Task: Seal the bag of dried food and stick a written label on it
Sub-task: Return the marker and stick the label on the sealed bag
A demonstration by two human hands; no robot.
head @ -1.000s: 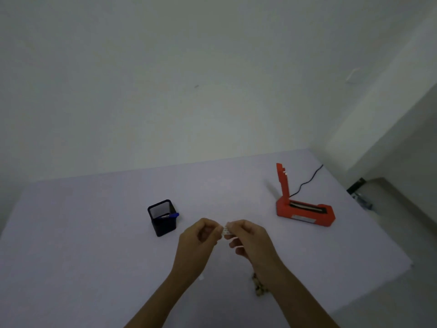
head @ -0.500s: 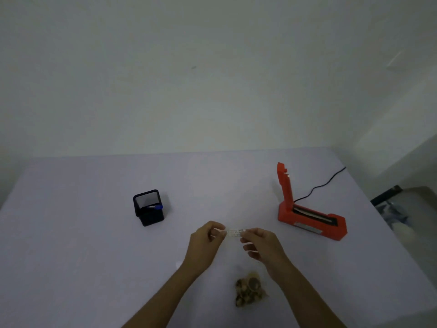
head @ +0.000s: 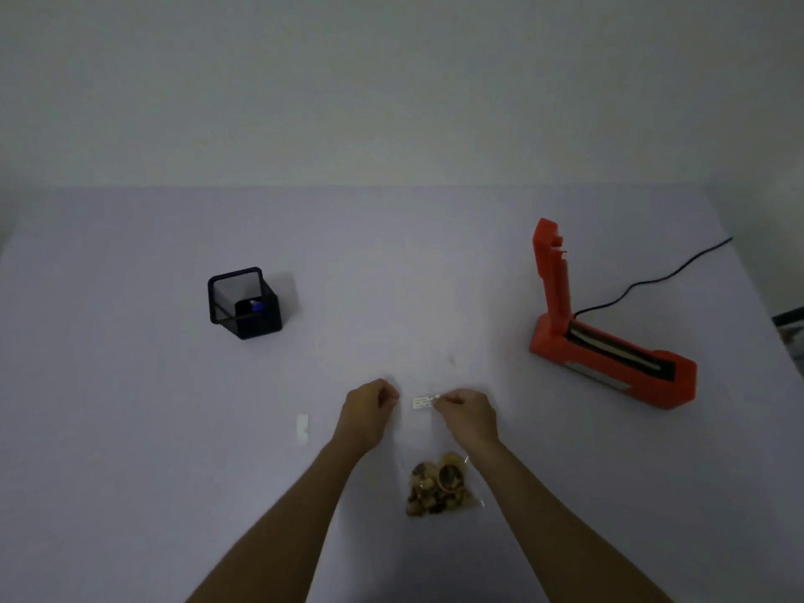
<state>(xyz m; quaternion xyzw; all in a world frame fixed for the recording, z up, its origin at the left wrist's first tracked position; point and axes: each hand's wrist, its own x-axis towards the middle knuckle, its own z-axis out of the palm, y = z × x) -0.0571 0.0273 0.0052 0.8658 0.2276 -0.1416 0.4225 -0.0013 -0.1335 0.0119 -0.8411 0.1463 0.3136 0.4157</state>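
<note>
A clear bag of dried food (head: 438,489) lies flat on the table between my forearms, its brown contents bunched at the near end. My right hand (head: 470,416) pinches one end of a small white written label (head: 422,402) and holds it just above the table, beyond the bag. My left hand (head: 370,412) is curled a short gap to the left of the label, with nothing visible in its fingers. The orange heat sealer (head: 609,359) stands at the right with its arm raised.
A black mesh pen cup (head: 244,303) with a blue-capped pen stands at the left. A small white paper scrap (head: 302,428) lies left of my left hand. The sealer's black cord (head: 652,280) runs off to the right edge of the lilac table (head: 130,428).
Both hands pinched the label together before. Now only my right hand has it, and my left hand has drawn slightly away. The view has tilted down, showing more of the bag.
</note>
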